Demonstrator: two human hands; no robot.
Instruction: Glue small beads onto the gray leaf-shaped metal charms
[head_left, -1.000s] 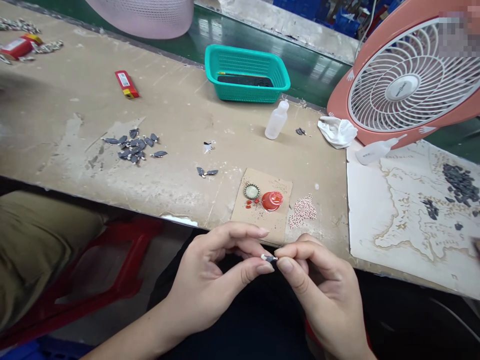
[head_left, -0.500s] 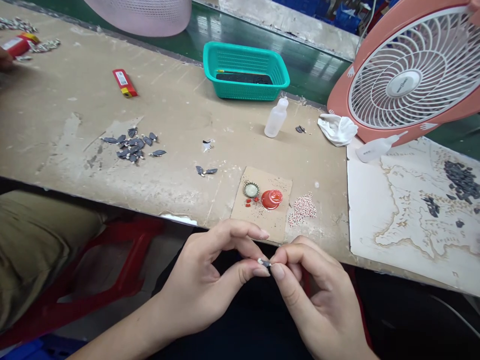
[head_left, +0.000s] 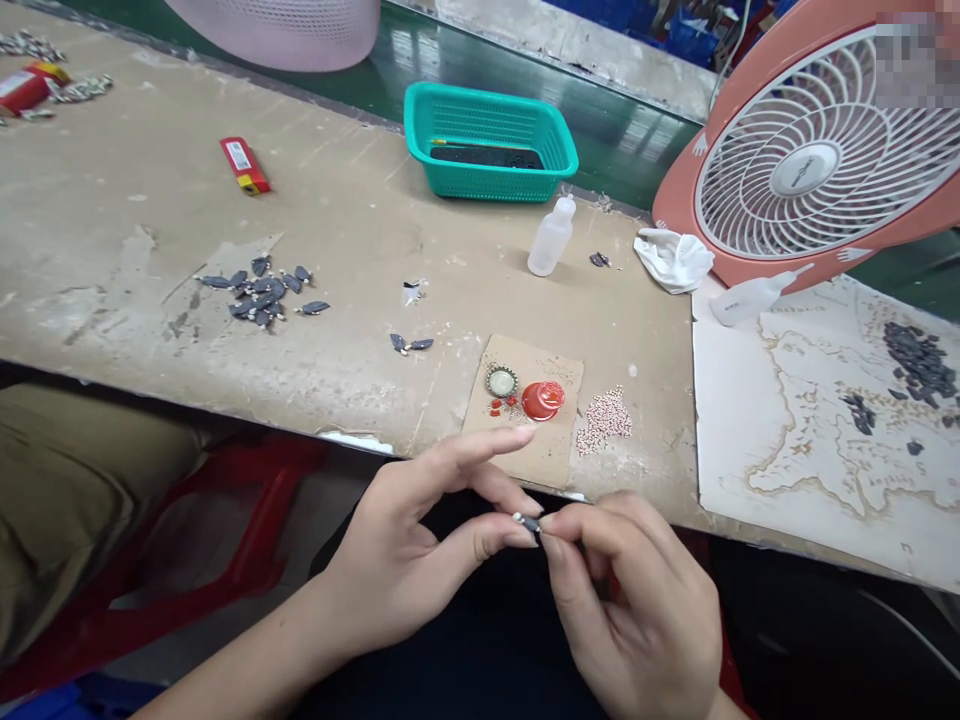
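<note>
**Q:** What is at the centre of this view?

**A:** I am watching the left hand (head_left: 397, 565) and right hand (head_left: 637, 615) holding a small dark leaf-shaped piece (head_left: 531, 524) just below the bench edge, with a white bead (head_left: 517, 517) at one end.

**Q:** How are the fingers standing?

**A:** The right thumb and forefinger are pinching the dark end. The left thumb and middle finger are gripping near the bead end, while the left index finger is standing out straight toward a cardboard square (head_left: 551, 460). I cannot tell whether it is touching the card.

**Q:** Which way is the piece pointing?

**A:** Its long axis is lying nearly level, with the bead pointing left and the dark end pointing right and slightly down. Fingertips are hiding most of its body.

**Q:** What is lying nearby?

**A:** A red cap (head_left: 543, 400) and a round metal bezel (head_left: 501, 381) are sitting on the card, and pinkish beads (head_left: 604, 420) are lying just beside it. Farther along the workbench (head_left: 112, 230), I am seeing a heap of dark leaf-shaped pieces (head_left: 259, 293).

**Q:** Is anything readable?

**A:** No. The label on the red lighter (head_left: 244, 165) and the logo on the fan (head_left: 675, 200) are too small to read, and pixelation is covering the top-right corner.
</note>
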